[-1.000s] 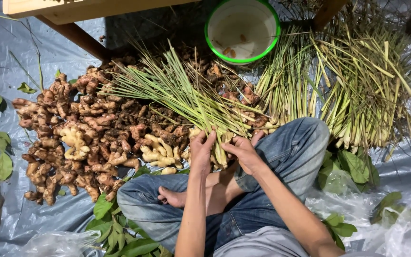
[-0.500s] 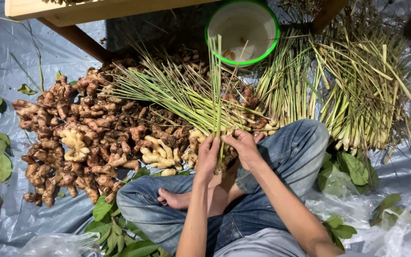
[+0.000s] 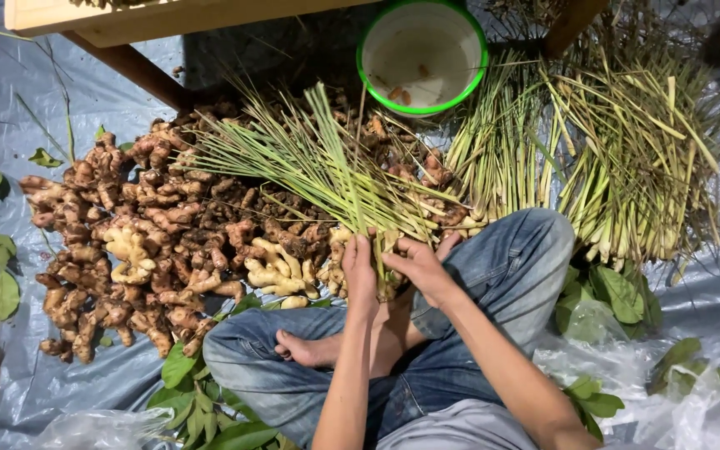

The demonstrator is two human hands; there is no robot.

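lemongrass bundle (image 3: 327, 171) swung leftward, hands closed around its base, apparently touching

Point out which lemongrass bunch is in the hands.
The fanned green lemongrass bunch left of the bowl; both hands grip its base. The two larger heaps at right lie untouched.

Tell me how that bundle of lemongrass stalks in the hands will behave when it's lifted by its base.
The lemongrass bundle looks fairly stiff near the base, where the left hand and right hand clasp it. Its thin green tips fan out, so they would probably droop and splay. It seems light, and loose stalks may slip out.
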